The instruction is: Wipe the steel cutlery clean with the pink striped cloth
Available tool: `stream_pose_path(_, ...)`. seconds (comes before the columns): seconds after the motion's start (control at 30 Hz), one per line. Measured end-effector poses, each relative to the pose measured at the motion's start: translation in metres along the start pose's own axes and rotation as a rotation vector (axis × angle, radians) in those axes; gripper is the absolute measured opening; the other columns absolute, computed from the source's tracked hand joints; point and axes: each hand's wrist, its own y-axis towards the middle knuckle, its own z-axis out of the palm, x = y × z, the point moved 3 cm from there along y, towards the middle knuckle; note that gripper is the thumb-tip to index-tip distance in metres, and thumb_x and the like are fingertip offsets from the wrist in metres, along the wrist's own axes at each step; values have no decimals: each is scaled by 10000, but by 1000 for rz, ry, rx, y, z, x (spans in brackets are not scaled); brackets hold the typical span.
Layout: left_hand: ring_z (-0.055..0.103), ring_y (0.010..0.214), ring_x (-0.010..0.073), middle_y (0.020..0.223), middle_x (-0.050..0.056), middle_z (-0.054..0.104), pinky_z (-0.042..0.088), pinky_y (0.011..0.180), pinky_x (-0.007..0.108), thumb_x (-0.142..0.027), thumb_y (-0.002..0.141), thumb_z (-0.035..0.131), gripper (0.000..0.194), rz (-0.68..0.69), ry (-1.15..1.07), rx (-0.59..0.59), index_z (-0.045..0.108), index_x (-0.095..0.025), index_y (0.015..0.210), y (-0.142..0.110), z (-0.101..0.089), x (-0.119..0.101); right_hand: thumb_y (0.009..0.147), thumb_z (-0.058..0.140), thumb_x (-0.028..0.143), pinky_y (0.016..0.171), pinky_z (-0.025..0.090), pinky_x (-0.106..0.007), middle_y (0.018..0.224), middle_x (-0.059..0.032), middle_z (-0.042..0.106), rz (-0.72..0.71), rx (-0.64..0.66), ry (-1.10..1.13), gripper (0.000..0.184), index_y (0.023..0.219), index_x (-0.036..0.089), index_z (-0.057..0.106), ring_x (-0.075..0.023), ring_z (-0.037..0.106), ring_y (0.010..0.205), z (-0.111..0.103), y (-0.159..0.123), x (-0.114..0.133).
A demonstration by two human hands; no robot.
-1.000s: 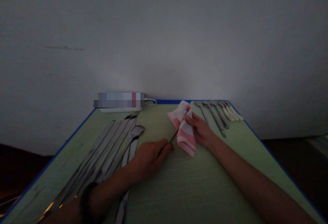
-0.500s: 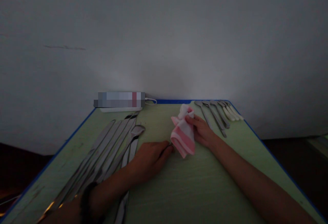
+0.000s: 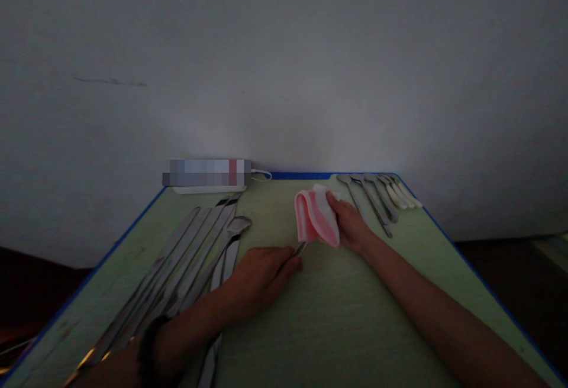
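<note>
My left hand (image 3: 266, 272) is closed around a slim metal cutlery handle (image 3: 301, 249), a short piece of which shows beyond the fingertips. The far end of that cutlery is covered by a pink-and-white cloth (image 3: 317, 216), so its kind cannot be made out. Thumb and fingers of my right hand (image 3: 350, 222) grip the cloth from its right side. Beside my left forearm lies a row of metal knives and spoons, among them a spoon (image 3: 238, 226) with its bowl pointing away from me.
More metal spoons (image 3: 373, 199) and several pieces with white handles (image 3: 398, 196) lie at the table's far right corner. A blurred-out box-like object (image 3: 208, 173) with a white cable (image 3: 262, 173) stands at the far left. The green table (image 3: 337, 329) has a blue edge and meets a grey wall.
My right hand stays almost in place while the cloth's lower folds have lifted and bunched differently. More of the metal handle now shows between my left fingers and the cloth.
</note>
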Motion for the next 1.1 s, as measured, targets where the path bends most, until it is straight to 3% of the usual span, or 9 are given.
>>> stream_pose_path(0.13,599,676,156,741,23,636,414,630,241,-317,955,270,359,-24,-41,-13,557,-173,795,0,0,3,692,701,311,618,471,-242,679,3,656,-58,67,-9,212,807,155,615,-121,599,623,3,-2,2)
stream_pose_path(0.37,627,708,174,806,42,669,432,648,257,-322,956,267,354,-51,-28,-20,577,-171,876,0,3,7,660,727,252,596,456,-215,663,11,642,12,151,-15,194,774,146,611,-91,568,574,1,-4,1)
stream_pose_path(0.6,649,758,199,874,70,683,459,708,293,-299,950,267,323,-55,101,12,562,-167,955,3,8,9,647,725,268,559,453,-208,616,11,642,8,23,-4,191,737,139,619,-96,564,544,7,-4,2)
stream_pose_path(0.87,620,679,187,762,50,652,422,635,278,-322,951,265,345,-42,165,11,549,-168,833,2,12,7,713,649,328,540,444,-228,583,19,627,26,-120,-7,176,722,155,620,-104,547,516,1,3,1)
stream_pose_path(0.97,588,651,170,721,29,620,398,625,266,-332,945,285,337,-50,57,3,548,-173,808,0,10,7,750,614,348,549,444,-229,561,42,601,9,-100,9,178,744,170,614,-95,520,494,-6,7,-1)
stream_pose_path(1.1,513,595,134,635,-22,521,372,576,227,-350,945,273,353,-144,-283,-59,561,-178,835,1,2,14,754,624,375,620,478,-245,660,11,647,9,16,58,221,802,159,619,-109,571,579,-6,6,0)
